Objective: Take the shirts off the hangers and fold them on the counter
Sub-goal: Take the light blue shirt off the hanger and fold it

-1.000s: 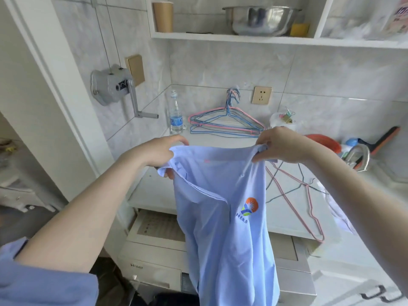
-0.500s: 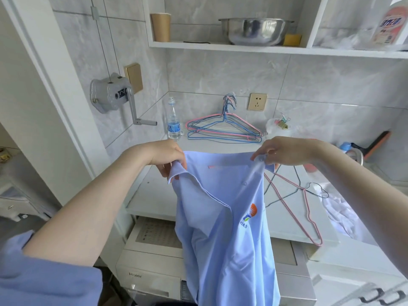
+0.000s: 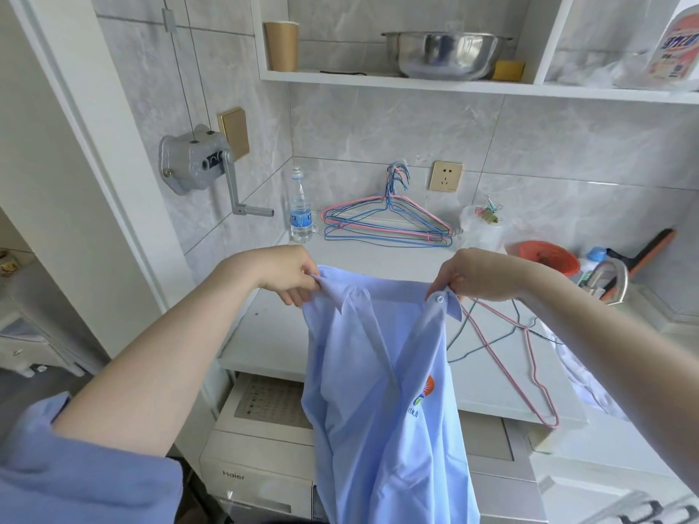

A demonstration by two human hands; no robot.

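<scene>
Left hand [image 3: 287, 274] and right hand [image 3: 480, 274] each pinch a collar end of the shirt [image 3: 378, 410], which hangs with long axis toward 6 o'clock, the counter [image 3: 272, 327] lying at 12 o'clock, equally near both.

The shirt [image 3: 359, 372] runs off the bottom edge, its logo [image 3: 426, 389] is half lost in a fold with lettering too tiny to read, and the pink-labelled bottle [image 3: 675, 43] gets clipped top right.

Home laundry nook: washer [image 3: 257, 476], hangers [image 3: 382, 229].
</scene>
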